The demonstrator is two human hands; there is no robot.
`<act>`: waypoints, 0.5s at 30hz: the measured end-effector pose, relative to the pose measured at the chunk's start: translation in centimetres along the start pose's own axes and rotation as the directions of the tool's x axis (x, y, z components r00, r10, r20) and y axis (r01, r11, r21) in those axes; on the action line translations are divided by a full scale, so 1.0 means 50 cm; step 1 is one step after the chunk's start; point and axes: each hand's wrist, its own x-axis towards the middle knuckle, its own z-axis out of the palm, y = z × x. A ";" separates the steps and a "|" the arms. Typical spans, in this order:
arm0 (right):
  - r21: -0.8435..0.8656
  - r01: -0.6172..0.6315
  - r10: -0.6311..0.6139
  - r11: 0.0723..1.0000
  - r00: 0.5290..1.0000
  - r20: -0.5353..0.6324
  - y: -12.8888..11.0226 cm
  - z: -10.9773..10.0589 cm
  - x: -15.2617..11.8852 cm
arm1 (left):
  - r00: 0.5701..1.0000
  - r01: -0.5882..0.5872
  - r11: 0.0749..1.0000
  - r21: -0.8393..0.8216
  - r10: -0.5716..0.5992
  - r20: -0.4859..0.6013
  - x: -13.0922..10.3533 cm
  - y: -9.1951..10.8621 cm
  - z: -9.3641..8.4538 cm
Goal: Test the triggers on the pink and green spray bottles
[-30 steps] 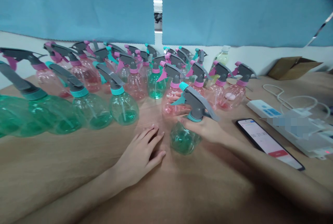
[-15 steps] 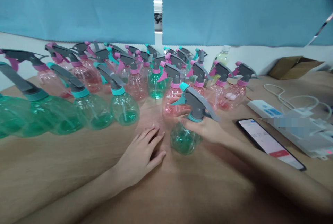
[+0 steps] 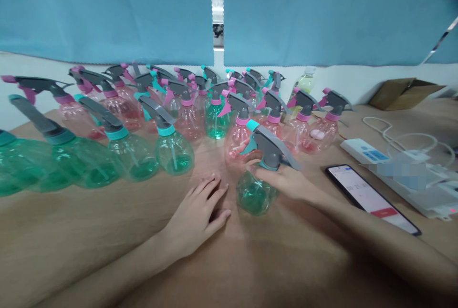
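Observation:
Around the neck of a green spray bottle [image 3: 255, 193] with a grey head and teal trigger, my right hand [image 3: 281, 177] is closed. That bottle is upright, its nozzle pointing away to the left, with green showing low in its body. Palm down, my left hand [image 3: 195, 212] lies on the table, fingers stretched out and a little apart, short of the bottle and holding nothing. A pink spray bottle [image 3: 236, 141] stands just behind my right fingers. To the left, another green spray bottle [image 3: 175, 155] is the nearest of a row.
Several pink and green spray bottles fill the back and left of the table [image 3: 143, 246]. A phone [image 3: 372, 198] lies on the right beside a white power strip [image 3: 390, 169] with cables. Farther back are an open cardboard box [image 3: 400, 93] and a capped clear bottle [image 3: 306, 81].
My right fingers, spread out near the trigger before, have curled in closer around the bottle's neck. The view has shifted slightly. My left hand stays flat on the table.

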 end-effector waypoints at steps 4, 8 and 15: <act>-0.012 -0.054 0.054 0.998 0.998 0.007 0.004 0.000 -0.005 | 1.000 0.000 1.000 -0.004 0.000 -0.003 0.000 0.000 -0.001; -0.021 -0.051 0.051 0.998 0.999 0.008 0.009 0.001 -0.006 | 1.000 0.008 1.000 -0.006 -0.008 0.001 0.001 0.001 -0.003; -0.011 -0.023 0.023 1.000 1.000 0.006 0.001 0.002 -0.002 | 1.000 0.007 1.000 -0.006 -0.007 0.003 0.002 0.002 -0.004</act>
